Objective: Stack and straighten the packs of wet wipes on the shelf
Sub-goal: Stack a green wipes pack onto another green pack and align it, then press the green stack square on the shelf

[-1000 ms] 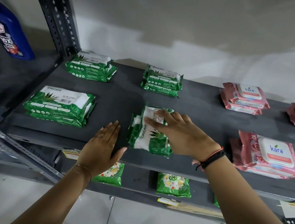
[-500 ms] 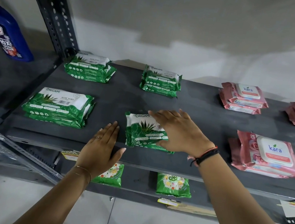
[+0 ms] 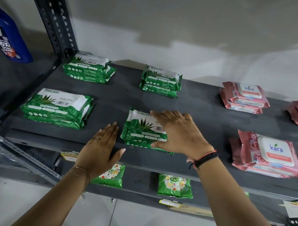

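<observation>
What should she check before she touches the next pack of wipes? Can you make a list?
1. Front middle green stack square to the shelf edge: ok.
2. Right hand resting flat on that stack: ok.
3. Left hand off the packs, flat on the shelf: ok.
4. Front left green stack tidy: not ok, packs slightly offset.
5. Front pink stack even: not ok, lower pack sticks out left.
6. Pack count per stack: cannot tell.

Green packs (image 3: 57,107): "ORIGAMI", "ALOE VERA". Pink packs (image 3: 268,154): "kara" on the lid, "25" on the front pack's corner. Blue bottle (image 3: 7,39): "10X".
</observation>
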`<state>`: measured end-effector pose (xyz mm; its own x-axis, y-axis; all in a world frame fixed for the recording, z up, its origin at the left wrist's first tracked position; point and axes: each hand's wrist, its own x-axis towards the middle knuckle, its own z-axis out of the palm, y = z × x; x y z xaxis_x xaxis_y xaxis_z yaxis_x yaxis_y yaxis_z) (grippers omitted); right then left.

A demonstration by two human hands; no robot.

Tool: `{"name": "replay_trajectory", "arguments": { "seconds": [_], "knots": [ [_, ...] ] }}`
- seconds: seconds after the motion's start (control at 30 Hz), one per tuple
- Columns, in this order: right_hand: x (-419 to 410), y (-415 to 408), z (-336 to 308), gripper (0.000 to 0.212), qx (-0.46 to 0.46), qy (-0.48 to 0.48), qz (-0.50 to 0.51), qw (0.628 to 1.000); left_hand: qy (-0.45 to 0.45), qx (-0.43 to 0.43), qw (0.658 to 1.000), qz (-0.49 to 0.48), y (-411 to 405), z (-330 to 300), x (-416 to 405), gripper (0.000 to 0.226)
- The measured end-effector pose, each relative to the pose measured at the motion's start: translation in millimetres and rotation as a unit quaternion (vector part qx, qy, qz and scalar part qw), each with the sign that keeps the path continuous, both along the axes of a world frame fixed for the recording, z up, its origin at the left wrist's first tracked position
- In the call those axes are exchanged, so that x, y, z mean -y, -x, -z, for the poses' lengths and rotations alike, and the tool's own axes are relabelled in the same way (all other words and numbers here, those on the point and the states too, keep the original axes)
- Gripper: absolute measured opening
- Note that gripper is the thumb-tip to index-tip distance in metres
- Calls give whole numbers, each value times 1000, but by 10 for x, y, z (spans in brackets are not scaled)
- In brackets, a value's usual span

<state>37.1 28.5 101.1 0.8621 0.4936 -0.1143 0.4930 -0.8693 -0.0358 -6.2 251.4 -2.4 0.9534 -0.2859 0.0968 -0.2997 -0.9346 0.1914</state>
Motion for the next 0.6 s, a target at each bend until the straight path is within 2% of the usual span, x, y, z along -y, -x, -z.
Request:
{"name": "replay_trajectory", "arguments": {
  "seconds": [0.1,0.2,0.33,0.47,0.53,0.6],
  "knots": [
    [48,33,-31,96,-12,-10,-1,1000,8,-6,1000,9,-2,-4,-7,84],
    [222,106,-172,92,-5,-40,24,999,93,28,995,-24,15,-81,28,87],
    [782,270,-329,75,59,-84,92,990,201,101,971,-80,-15,-426,190,69],
    [1474,377,-364,75,92,-97,191,972,168,157,972,-48,-194,-782,590,62],
    [1756,379,-346,74,87,-99,228,965,129,151,980,-30,-287,-866,857,64],
    [1948,373,-299,62,65,-99,252,961,105,117,987,-33,-373,-865,1074,61]
  ]
}}
